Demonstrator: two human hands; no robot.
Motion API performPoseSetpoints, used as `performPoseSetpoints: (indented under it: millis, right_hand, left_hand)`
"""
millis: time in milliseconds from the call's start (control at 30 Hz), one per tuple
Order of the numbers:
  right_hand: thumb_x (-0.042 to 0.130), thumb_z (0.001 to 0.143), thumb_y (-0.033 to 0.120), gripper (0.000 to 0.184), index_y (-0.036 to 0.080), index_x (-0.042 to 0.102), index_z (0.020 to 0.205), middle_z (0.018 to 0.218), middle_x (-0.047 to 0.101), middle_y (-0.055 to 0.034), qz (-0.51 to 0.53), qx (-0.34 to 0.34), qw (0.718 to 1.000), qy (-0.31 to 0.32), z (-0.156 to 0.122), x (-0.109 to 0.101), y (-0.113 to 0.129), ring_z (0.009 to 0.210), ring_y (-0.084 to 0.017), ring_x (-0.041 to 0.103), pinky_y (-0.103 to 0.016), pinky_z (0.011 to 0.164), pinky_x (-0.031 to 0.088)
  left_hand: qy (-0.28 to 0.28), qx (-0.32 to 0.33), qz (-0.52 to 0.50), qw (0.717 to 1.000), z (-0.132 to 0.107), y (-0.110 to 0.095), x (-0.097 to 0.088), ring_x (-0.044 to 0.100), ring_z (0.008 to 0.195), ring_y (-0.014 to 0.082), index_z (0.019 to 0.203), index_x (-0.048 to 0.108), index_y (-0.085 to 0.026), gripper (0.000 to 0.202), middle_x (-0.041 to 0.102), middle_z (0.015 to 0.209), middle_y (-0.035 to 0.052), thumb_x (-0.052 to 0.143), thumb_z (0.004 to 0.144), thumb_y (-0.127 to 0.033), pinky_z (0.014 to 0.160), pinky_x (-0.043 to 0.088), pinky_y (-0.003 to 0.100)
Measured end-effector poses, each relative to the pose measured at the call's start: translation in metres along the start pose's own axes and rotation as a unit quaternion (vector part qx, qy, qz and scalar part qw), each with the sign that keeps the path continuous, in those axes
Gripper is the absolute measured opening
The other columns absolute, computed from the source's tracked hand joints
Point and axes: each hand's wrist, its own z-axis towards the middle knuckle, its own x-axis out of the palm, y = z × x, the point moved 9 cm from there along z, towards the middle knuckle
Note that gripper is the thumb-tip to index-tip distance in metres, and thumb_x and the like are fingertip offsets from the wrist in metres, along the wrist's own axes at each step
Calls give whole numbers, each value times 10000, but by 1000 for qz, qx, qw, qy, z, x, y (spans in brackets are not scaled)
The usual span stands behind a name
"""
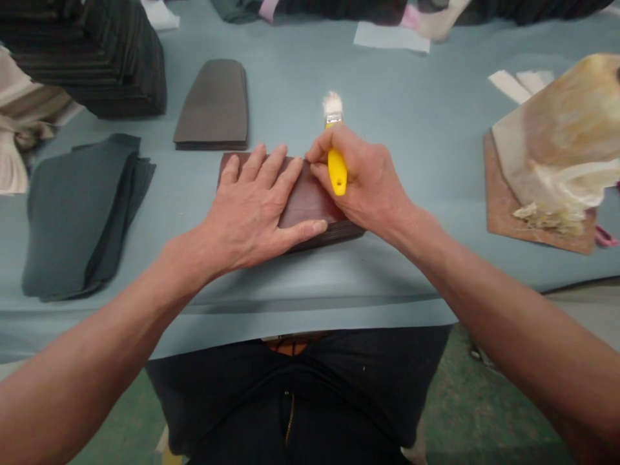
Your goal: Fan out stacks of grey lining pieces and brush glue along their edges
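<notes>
My left hand [256, 206] lies flat with fingers spread on a stack of dark reddish-brown sheets [310, 200] near the table's front edge. A paintbrush [338, 169] with a yellow handle and pale bristles is held in my right hand [365, 177], its bristles pointing away from me. The thumb and index fingertips of that hand meet at the stack's far edge; whether they also pinch a sheet I cannot make out. Just beyond the stack, to the left, sits a neat pile of grey-brown tapered pieces [213, 106].
Dark green pieces [80, 219] lie loosely piled at the left, below a tall stack of black pieces [121, 58]. At the right, a glue-stained container [562, 123] rests on a brown board [504, 200]. White scraps [392, 37] lie at the back of the blue-green table [411, 84].
</notes>
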Motion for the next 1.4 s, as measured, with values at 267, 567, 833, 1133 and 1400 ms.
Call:
performPoseSetpoints:
  millis: [267,567,833,1133,1400]
  right_hand:
    - [550,1088,358,138,288,613,1190,1109,726,-38,-108,43,991,59,3,-1,13,1059,-248,694,-391,936,550]
    - [607,1054,495,296,232,648,1183,1286,735,-98,-88,-18,996,25,-33,-6,30,1191,-296,703,-458,1070,546]
    - [610,1009,235,148,236,649,1152,1336,750,-82,-85,-20,994,-58,-49,-17,24,1234,-268,730,-442,1077,574]
    - [567,1072,293,83,272,616,1136,1331,763,-42,-16,49,988,-142,-70,-53,-9,1248,-204,749,-405,1048,621]
    - [626,1039,424,198,226,615,1027,974,771,-30,49,167,964,-201,-87,-64,-35,809,-158,723,-313,725,579]
  left_hand:
    - [-43,46,-1,998,-11,4,-6,220,1686,474,1708,301,-242,820,280,1824,123,262,1080,-768,1378,141,651]
    - [-46,54,-4,997,-11,1,-5,237,1681,487,1705,342,-240,703,289,1819,162,274,1116,-618,1358,171,693]
    - [-48,67,-9,997,-13,3,-4,239,1688,458,1720,306,-260,654,306,1815,121,300,1123,-528,1351,180,674]
    - [-68,72,1,995,-24,6,-5,233,1706,400,1721,307,-295,726,304,1825,104,277,1098,-668,1378,173,628]
    - [-72,72,-5,995,-28,11,-7,271,1699,376,1698,313,-404,605,367,1806,5,263,1106,-520,1391,204,616]
